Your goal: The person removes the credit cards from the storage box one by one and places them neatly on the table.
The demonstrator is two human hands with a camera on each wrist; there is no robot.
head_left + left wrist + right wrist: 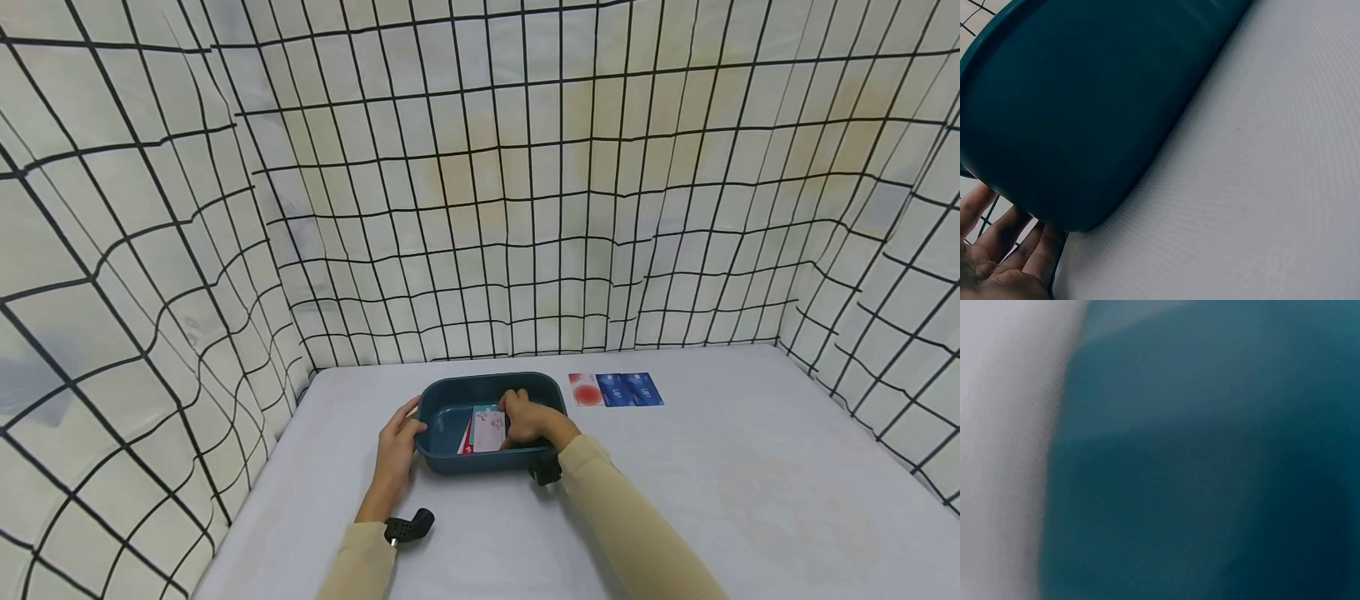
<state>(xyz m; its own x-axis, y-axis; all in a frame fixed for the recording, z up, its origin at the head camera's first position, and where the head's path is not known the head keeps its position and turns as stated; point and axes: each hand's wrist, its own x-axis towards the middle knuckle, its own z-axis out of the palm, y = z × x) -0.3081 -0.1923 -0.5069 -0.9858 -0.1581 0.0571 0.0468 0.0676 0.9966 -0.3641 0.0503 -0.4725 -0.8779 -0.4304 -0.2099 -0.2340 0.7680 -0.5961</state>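
Observation:
A dark teal plastic basin (480,463) stands on the white table. My left hand (397,446) holds its left end, thumb at the rim; in the left wrist view the fingers (1038,256) lie against the basin's wall (1085,125). My right hand (525,419) reaches over the near rim into the basin. Its thumb and fingers pinch the right edge of a pale pink card (489,430) with a printed pattern. Red and white cards (466,442) show from under that card's left side. The right wrist view shows only the blurred basin wall (1147,487), with the hand hidden.
Right of the basin, a red-and-white card (587,390) and two blue cards (628,390) lie in a row on the white tabletop (735,483). A white backdrop with black netting (540,200) surrounds the table's back and sides.

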